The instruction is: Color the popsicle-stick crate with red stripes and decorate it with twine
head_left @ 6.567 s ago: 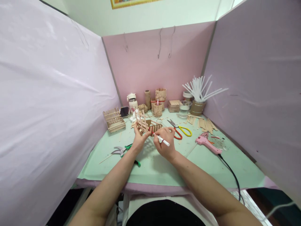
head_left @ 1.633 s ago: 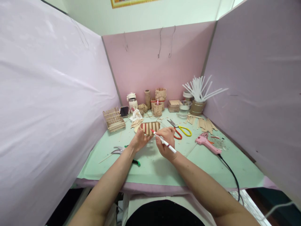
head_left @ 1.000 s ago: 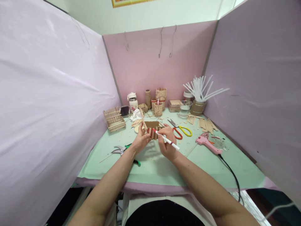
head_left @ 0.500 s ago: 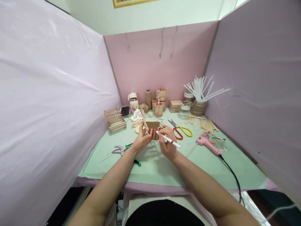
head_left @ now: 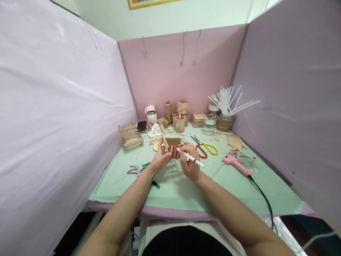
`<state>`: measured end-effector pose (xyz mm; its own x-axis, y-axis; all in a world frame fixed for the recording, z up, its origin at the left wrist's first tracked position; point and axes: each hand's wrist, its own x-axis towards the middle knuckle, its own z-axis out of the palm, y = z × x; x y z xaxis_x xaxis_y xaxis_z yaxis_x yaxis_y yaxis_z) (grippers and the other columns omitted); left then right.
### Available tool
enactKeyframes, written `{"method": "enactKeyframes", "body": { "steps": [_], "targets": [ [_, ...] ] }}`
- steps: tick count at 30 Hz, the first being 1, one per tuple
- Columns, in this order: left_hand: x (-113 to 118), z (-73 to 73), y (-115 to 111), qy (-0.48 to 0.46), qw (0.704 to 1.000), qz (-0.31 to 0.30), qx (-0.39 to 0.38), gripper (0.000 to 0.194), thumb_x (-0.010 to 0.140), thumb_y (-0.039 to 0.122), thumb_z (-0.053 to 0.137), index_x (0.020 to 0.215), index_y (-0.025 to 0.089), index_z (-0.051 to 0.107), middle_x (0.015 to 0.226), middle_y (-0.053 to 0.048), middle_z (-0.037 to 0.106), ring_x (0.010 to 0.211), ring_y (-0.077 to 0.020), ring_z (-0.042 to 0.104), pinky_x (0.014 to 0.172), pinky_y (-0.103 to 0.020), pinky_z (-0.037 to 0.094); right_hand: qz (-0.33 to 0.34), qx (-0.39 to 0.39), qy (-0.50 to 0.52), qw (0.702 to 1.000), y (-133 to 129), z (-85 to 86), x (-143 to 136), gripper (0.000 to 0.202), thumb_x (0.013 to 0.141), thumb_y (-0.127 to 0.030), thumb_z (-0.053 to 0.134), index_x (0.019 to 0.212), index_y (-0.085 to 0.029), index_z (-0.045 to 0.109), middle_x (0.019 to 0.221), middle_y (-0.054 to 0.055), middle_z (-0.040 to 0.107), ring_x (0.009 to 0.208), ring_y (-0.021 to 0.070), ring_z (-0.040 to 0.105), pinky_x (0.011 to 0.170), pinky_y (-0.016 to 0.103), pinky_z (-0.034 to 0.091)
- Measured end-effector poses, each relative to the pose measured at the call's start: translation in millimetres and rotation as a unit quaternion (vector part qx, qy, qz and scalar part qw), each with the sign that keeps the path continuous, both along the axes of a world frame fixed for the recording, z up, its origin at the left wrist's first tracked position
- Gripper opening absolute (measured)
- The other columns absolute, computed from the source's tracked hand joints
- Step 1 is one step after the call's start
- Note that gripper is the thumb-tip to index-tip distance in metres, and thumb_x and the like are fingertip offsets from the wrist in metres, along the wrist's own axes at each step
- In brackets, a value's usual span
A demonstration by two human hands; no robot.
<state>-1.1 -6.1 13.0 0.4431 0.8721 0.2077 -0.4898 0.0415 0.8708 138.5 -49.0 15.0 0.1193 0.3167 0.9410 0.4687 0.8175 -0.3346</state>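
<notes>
My left hand (head_left: pixel 161 158) is closed on the left side of a small craft piece (head_left: pixel 174 152) made of wooden sticks and cardboard, with red and brown stripes on its near face. In my right hand (head_left: pixel 190 163) is a white marker (head_left: pixel 192 159) with a dark red band, its red tip on or very close to the striped face. The fingers of my right hand also lie near the right edge of the piece. Both hands are above the green tabletop (head_left: pixel 170 193).
Pruning shears (head_left: pixel 136 170) lie at the left, red and yellow scissors (head_left: pixel 204 145) right of the piece. A pink glue gun (head_left: pixel 237 163) with a black cord is further right. Behind stand a stick basket (head_left: pixel 131 137), a water bowl (head_left: pixel 210 123) and a jar of white sticks (head_left: pixel 225 122).
</notes>
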Motion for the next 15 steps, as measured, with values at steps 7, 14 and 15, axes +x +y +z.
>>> {"method": "enactKeyframes", "body": {
  "steps": [7, 14, 15],
  "targets": [
    [-1.1, -2.1, 1.4, 0.004, 1.000, -0.003, -0.001, 0.099, 0.060, 0.032, 0.084, 0.140, 0.046, 0.027, 0.141, -0.004, 0.043, 0.115, -0.0205, 0.055, 0.094, -0.037, 0.046, -0.002, -0.007, -0.006, 1.000, -0.4, -0.5, 0.8, 0.012, 0.089, -0.016, 0.047, 0.095, -0.023, 0.054, 0.083, 0.003, 0.060, 0.082, 0.0192, 0.057, 0.091, 0.047, 0.049],
    [0.2, -0.4, 0.3, 0.000, 1.000, 0.001, 0.004, 0.099, 0.060, 0.032, 0.084, 0.141, 0.044, 0.027, 0.144, -0.005, 0.040, 0.115, -0.0212, 0.056, 0.093, -0.037, 0.046, 0.000, 0.001, 0.008, 1.000, 0.4, -0.3, 0.7, 0.013, 0.089, -0.014, 0.047, 0.095, -0.023, 0.054, 0.083, 0.003, 0.059, 0.082, 0.0187, 0.056, 0.089, 0.047, 0.050],
    [0.0, -0.5, 0.3, 0.001, 1.000, 0.001, 0.003, 0.099, 0.060, 0.032, 0.084, 0.141, 0.045, 0.027, 0.144, -0.005, 0.040, 0.114, -0.0209, 0.056, 0.093, -0.037, 0.046, -0.001, 0.000, 0.009, 1.000, 0.5, -0.4, 0.6, 0.013, 0.089, -0.014, 0.046, 0.095, -0.023, 0.053, 0.083, 0.003, 0.059, 0.082, 0.0188, 0.056, 0.089, 0.047, 0.050]
  ]
}}
